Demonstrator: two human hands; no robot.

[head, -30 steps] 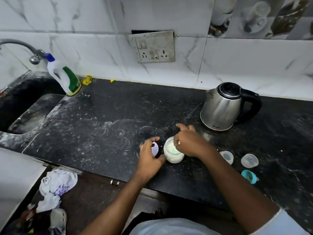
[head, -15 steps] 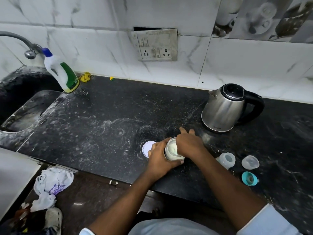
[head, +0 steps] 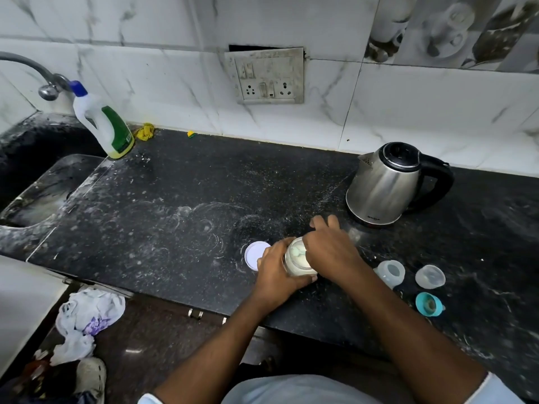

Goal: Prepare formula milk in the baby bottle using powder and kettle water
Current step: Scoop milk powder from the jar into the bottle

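Note:
An open jar of white powder [head: 297,262] stands near the counter's front edge. My left hand [head: 275,272] grips the jar's left side. My right hand [head: 331,249] reaches over the jar's mouth from the right and pinches a pale scoop [head: 298,252] that lies on the powder. The jar's white lid [head: 254,254] lies flat on the counter just left of my left hand. To the right stand the clear baby bottle [head: 390,272], a clear cap [head: 430,276] and a teal ring with the teat [head: 428,304]. The steel kettle [head: 385,185] sits behind them.
The black counter [head: 180,205] is dusted with powder. A white and green detergent bottle [head: 103,121] leans by the tap [head: 48,88] and sink [head: 26,170] at far left. A wall socket plate [head: 267,75] is behind. Crumpled bags [head: 87,313] lie on the floor below.
My left hand has set the white lid down on the counter and taken hold of the jar. My right hand stays over the jar's mouth.

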